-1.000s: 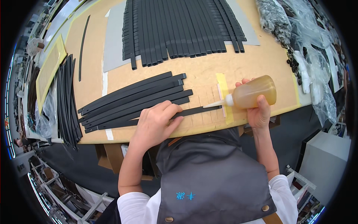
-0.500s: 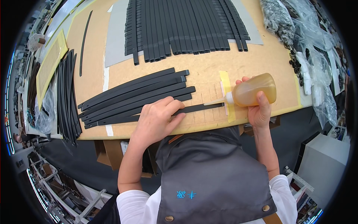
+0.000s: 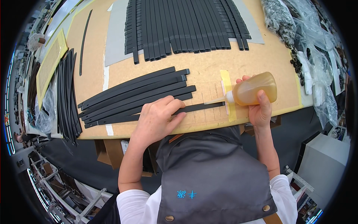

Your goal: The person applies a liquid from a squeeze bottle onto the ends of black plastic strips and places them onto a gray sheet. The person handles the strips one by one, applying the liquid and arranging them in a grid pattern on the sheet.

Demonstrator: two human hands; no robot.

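Note:
My left hand (image 3: 158,117) presses a dark strap (image 3: 201,108) against the table near its front edge, thumb and fingers closed about it. The strap's right end reaches the yellow tape (image 3: 228,96). In my right hand (image 3: 261,110) is a squeeze bottle (image 3: 255,89) of yellowish liquid, tipped on its side. Its thin pale nozzle (image 3: 215,100) points left, with the tip at the strap's upper edge; whether liquid comes out is too small to tell. Several more dark straps (image 3: 138,87) lie fanned out beyond and left of my left hand.
Rows of dark straps (image 3: 182,30) lie on a grey board (image 3: 115,48) at the far side. A bundle of thin black strips (image 3: 67,97) hangs over the left edge. Clear plastic bags (image 3: 313,33) fill the far right. Pencil lines mark the tan table (image 3: 149,63).
Almost nothing differs. The view has shifted very slightly; both hands, the bottle and the strap keep their places.

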